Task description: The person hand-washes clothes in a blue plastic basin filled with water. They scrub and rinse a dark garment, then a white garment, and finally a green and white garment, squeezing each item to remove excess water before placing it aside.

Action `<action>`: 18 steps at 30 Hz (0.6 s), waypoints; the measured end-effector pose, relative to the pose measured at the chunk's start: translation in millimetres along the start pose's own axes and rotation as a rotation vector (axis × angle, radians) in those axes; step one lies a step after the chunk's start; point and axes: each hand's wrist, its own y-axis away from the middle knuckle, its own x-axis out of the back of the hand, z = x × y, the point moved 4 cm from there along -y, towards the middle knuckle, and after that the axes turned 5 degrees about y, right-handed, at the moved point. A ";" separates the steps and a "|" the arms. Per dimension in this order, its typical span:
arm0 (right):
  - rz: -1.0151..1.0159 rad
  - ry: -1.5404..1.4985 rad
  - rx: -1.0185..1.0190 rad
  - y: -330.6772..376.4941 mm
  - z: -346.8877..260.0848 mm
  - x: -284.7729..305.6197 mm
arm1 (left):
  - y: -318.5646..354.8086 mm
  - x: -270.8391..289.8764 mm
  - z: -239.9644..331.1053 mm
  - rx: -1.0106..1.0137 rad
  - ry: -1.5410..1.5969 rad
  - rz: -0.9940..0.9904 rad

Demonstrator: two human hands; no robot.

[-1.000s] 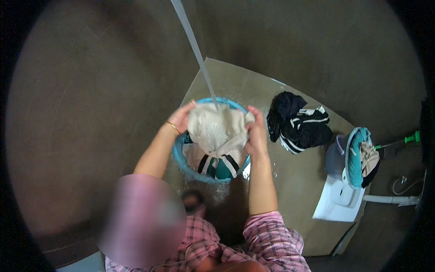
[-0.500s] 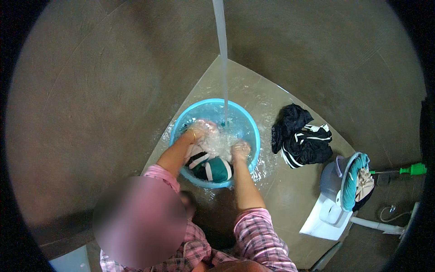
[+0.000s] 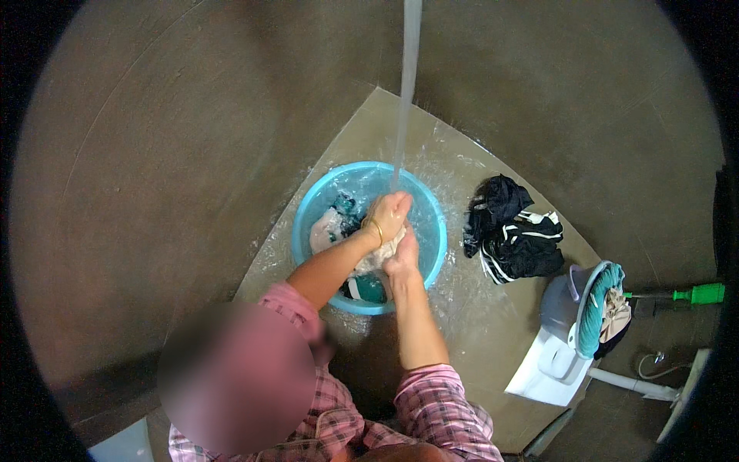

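Note:
A light-blue basin (image 3: 301, 266) of water and wet clothes stands on the floor before me. Over its middle, both my hands are close together around a wet cream cloth (image 3: 382, 254). My left hand (image 3: 390, 213), with a bangle at its wrist, is closed at the cloth's upper end, right beside the falling water stream (image 3: 407, 85). Just below it, my right hand (image 3: 405, 250) grips the same cloth from the right side. A green cloth with a white stripe (image 3: 369, 289) lies at the basin's near side, and a pale pinkish cloth (image 3: 326, 229) floats at the left.
Right of the basin lies a heap of black and white clothes (image 3: 519, 235) on the wet floor. Farther right, a greyish bucket (image 3: 556, 302) with clothes over its rim stands by a white squat toilet pan (image 3: 543, 373). A green-handled brush or tool (image 3: 699, 294) lies near the wall.
My hands were apart and low in the splashing water. They have come together and risen, holding the cream cloth. The left hand has moved right, toward the water stream.

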 end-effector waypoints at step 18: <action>0.030 0.381 0.221 -9.6 -67.1 3.3 | -35.3 18.5 -138.4 0.068 0.553 0.216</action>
